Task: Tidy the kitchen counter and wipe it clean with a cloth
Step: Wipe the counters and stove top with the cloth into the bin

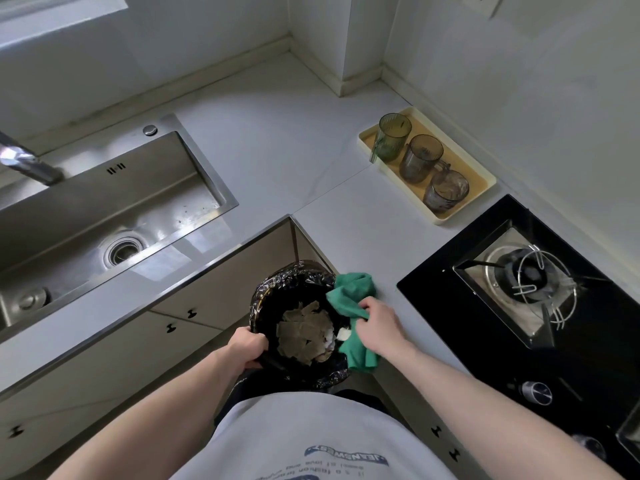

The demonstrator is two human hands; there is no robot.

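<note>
Left hand [246, 342]: gripping bin [298, 327] rim, at counter [277, 133] edge. Right hand [375, 323]: clutching green cloth [349, 299], draped over bin rim. Paper scraps [304, 330] inside bin.

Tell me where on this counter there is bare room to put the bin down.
The widest bare patch of counter lies between the sink and the tray of three glasses, running back to the wall corner. A narrower strip lies between tray and stove. The front edge is crowded: the right hand grips the green cloth there.
</note>
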